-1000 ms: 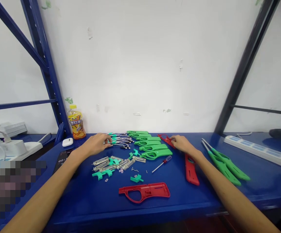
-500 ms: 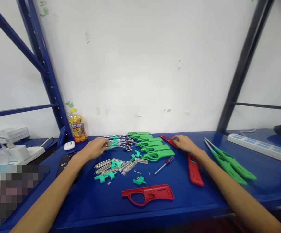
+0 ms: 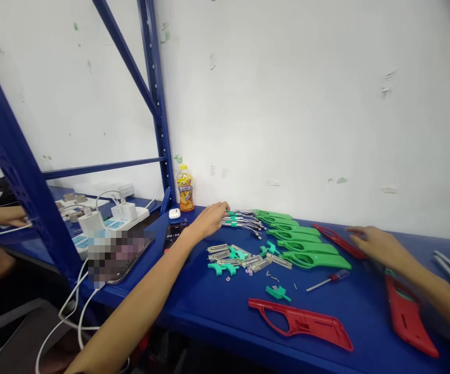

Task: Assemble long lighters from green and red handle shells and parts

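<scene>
My left hand (image 3: 209,219) reaches to the far edge of the blue table, fingers bent down and together at the left ends of several metal lighter tubes (image 3: 240,222) with wires and teal collars. What its fingertips hold, if anything, is hidden. My right hand (image 3: 378,246) hovers with fingers loosely apart beside a red lighter shell half (image 3: 337,241), holding nothing visible. Between the hands lie green lighter shell halves (image 3: 314,245) in a row. Nearer are clear fuel tanks (image 3: 261,264), teal triggers (image 3: 278,292), another red shell half (image 3: 302,322) and a red lighter body (image 3: 409,314).
A screwdriver (image 3: 328,280) and small screws (image 3: 274,278) lie mid-table. At the left stand a drink bottle (image 3: 185,189), a white case (image 3: 174,213), a phone (image 3: 172,234) and a power strip (image 3: 131,221). Another person's arm (image 3: 1,214) shows beyond the blue rack post (image 3: 10,135).
My view has swung left, so the table's things sit further right in the picture. My left hand has shifted a little along the tube ends; my right hand has drawn off the red shell half.
</scene>
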`<action>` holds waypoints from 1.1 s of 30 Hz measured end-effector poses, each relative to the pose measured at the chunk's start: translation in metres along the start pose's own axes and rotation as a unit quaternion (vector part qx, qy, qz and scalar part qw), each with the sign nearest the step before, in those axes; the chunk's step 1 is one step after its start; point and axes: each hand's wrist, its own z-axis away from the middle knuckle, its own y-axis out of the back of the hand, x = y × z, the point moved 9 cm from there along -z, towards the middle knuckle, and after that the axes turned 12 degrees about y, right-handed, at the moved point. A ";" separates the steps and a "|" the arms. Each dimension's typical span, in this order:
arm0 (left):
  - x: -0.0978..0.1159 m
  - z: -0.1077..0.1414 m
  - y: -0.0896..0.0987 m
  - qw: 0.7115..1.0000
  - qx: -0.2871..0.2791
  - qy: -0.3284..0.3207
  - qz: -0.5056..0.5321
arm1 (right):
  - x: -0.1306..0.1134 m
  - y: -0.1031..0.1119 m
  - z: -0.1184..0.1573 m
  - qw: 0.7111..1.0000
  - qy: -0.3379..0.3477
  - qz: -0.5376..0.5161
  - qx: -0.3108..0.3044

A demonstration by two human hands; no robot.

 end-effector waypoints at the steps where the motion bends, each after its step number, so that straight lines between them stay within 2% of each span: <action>1: 0.002 0.000 -0.001 1.000 0.000 -0.003 0.010 | 0.002 -0.002 -0.001 1.000 0.001 0.000 -0.012; 5: 0.013 0.004 -0.005 0.999 0.002 -0.005 0.048 | 0.013 0.000 -0.002 1.000 -0.016 0.003 -0.017; 13: 0.029 0.010 0.008 0.995 0.050 0.037 0.082 | 0.014 0.022 0.001 0.999 -0.039 -0.020 0.030; 24: 0.047 0.011 -0.011 0.995 0.016 -0.005 0.095 | 0.002 0.040 0.005 0.996 -0.063 -0.023 0.054; 33: 0.059 0.016 -0.009 0.993 -0.003 -0.039 0.107 | -0.017 0.054 0.009 0.994 -0.061 -0.038 0.082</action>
